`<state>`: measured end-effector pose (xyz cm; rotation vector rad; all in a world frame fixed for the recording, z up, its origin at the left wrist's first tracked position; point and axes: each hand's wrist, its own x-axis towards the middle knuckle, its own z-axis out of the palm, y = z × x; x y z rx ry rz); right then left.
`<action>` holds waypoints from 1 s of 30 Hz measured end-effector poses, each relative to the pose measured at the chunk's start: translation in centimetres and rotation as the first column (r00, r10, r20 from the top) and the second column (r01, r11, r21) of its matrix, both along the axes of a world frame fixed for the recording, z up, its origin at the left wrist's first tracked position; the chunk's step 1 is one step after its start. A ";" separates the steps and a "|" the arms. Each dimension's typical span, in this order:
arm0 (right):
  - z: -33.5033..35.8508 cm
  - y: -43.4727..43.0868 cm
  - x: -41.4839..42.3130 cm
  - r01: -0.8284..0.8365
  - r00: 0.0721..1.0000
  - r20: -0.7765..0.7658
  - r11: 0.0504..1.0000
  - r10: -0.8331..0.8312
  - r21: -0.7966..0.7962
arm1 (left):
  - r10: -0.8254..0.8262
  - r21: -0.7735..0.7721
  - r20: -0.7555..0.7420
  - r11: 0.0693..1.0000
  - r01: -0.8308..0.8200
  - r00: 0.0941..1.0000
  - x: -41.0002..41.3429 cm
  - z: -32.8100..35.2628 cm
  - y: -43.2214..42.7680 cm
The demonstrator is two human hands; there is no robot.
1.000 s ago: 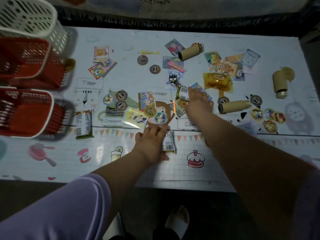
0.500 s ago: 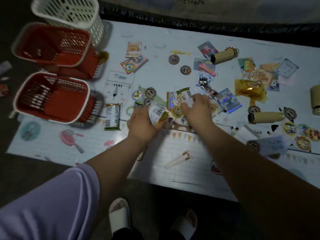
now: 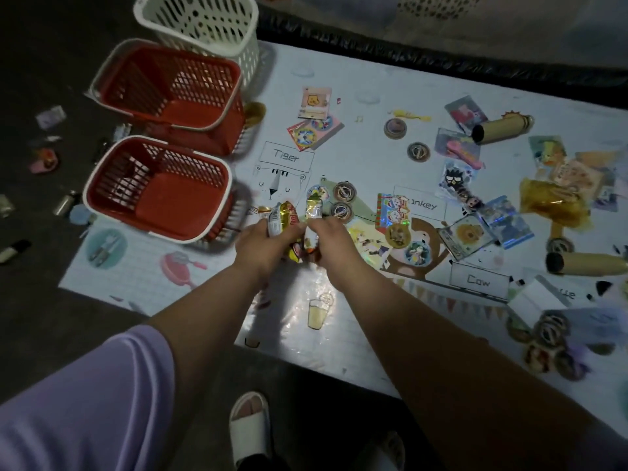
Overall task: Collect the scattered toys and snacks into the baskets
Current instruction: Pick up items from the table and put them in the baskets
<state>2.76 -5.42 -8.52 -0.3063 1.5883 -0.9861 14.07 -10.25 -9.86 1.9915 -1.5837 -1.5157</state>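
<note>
My left hand (image 3: 263,244) grips snack packets (image 3: 283,217) just right of the near red basket (image 3: 102,178). My right hand (image 3: 331,241) touches it and holds another snack packet (image 3: 313,209). A second red basket (image 3: 108,73) stands behind the first, and a white basket (image 3: 238,45) behind that. Cards, round discs (image 3: 344,191), a yellow packet (image 3: 547,198) and brown tubes (image 3: 503,129) lie scattered over the printed play mat (image 3: 367,328) to the right.
Small items lie on the dark floor (image 3: 51,158) left of the baskets. A dark padded edge (image 3: 441,59) borders the mat's far side. My slippered feet (image 3: 249,426) stand at the mat's near edge.
Both hands have moved left toward the near red basket, each carrying snack packets. The packet that lay beside that basket is no longer on the mat. The view has shifted left.
</note>
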 end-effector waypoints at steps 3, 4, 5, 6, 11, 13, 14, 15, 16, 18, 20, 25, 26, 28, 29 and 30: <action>0.7 -0.1 0.3 0.054 0.998 0.036 0.998 -0.053 -0.028 | 0.079 0.082 -0.145 0.994 -0.068 0.986 -0.6 0.2 0.1; 0.8 0.0 0.3 0.074 0.996 0.058 0.997 -0.072 -0.035 | 0.105 0.106 -0.179 0.991 -0.087 0.978 -0.9 0.2 0.1; 0.9 0.1 0.2 0.088 0.994 0.075 0.995 -0.084 -0.047 | 0.121 0.122 -0.207 0.988 -0.097 0.971 -1.3 0.4 0.2; 0.8 0.2 0.0 0.104 0.991 0.085 0.993 -0.099 -0.053 | 0.134 0.136 -0.237 0.985 -0.104 0.962 -1.7 0.6 0.3; 2.0 1.7 -3.2 0.166 0.978 0.145 0.978 -0.148 -0.125 | 0.161 0.213 -0.412 0.974 -0.077 0.897 -5.4 4.1 1.4; 2.5 2.4 -4.4 0.202 0.968 0.172 0.973 -0.181 -0.109 | 0.196 0.260 -0.448 0.962 -0.082 0.872 -7.1 4.8 2.0; 2.6 2.9 -5.2 0.215 0.964 0.183 0.971 -0.195 -0.100 | 0.217 0.290 -0.470 0.953 -0.082 0.856 -8.0 5.1 2.3; 2.5 3.2 -6.0 0.238 0.957 0.190 0.968 -0.220 -0.078 | 0.237 0.330 -0.494 0.941 -0.072 0.837 -8.9 5.5 2.6; 2.6 3.7 -7.1 0.259 0.951 0.191 0.964 -0.243 -0.062 | 0.252 0.376 -0.516 0.925 -0.048 0.819 -10.1 5.7 2.8; 2.7 5.0 -8.9 0.273 0.941 0.232 0.958 -0.246 -0.089 | 0.242 0.421 -0.502 0.907 -0.010 0.831 -11.8 6.3 3.2; 2.6 6.3 -11.1 0.295 0.938 0.211 0.952 -0.273 -0.078 | 0.177 0.401 -0.447 0.916 0.020 0.877 -14.1 6.5 3.9; 3.0 9.0 -15.9 0.336 0.930 0.179 0.940 -0.321 -0.063 | 0.161 0.345 -0.446 0.939 0.002 0.881 -19.7 7.0 6.0; 3.3 9.5 -16.9 0.340 0.934 0.145 0.937 -0.326 -0.078 | 0.157 0.342 -0.453 0.940 0.008 0.877 -20.7 6.8 6.4; 3.8 10.3 -19.2 0.372 0.928 0.071 0.918 -0.365 -0.136 | 0.145 0.340 -0.460 0.940 0.023 0.876 -22.5 6.5 7.1; 4.2 10.3 -19.8 0.374 0.924 -0.016 0.914 -0.381 -0.156 | 0.155 0.341 -0.464 0.940 0.014 0.872 -22.7 6.4 7.2; 4.0 10.6 -21.2 0.363 0.909 -0.153 0.917 -0.387 -0.167 | 0.164 0.347 -0.470 0.938 0.011 0.867 -23.5 6.2 7.4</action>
